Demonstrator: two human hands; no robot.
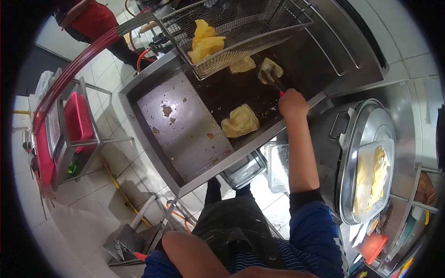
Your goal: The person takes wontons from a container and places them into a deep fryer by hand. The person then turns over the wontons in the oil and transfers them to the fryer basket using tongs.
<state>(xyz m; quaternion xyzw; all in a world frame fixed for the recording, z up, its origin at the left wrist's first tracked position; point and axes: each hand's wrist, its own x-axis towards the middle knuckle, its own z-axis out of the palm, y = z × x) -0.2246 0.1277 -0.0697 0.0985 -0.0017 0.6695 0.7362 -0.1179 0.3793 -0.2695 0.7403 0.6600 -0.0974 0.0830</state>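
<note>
My right hand (293, 103) is closed round the red handle of a metal utensil (274, 81) and reaches over the front rim of a wide steel fryer (194, 187). The utensil's head meets a pale fried dough piece (274, 68) in the dark oil; its exact shape is unclear. Another puffed dough piece (240, 121) floats closer to me, and a third (242, 65) lies beside the basket. Above the oil, a wire basket (250, 48) holds golden fried pieces (204, 42). My left forearm bends across my body, with the hand out of sight.
Right of the fryer stands a big metal pot (324, 139), its lid bearing a plastic container (359, 185) of yellow food. A cart with red trays (78, 118) stands left. Another person in a red garment (95, 21) is at the upper left. The basket's long red handle (76, 69) juts left.
</note>
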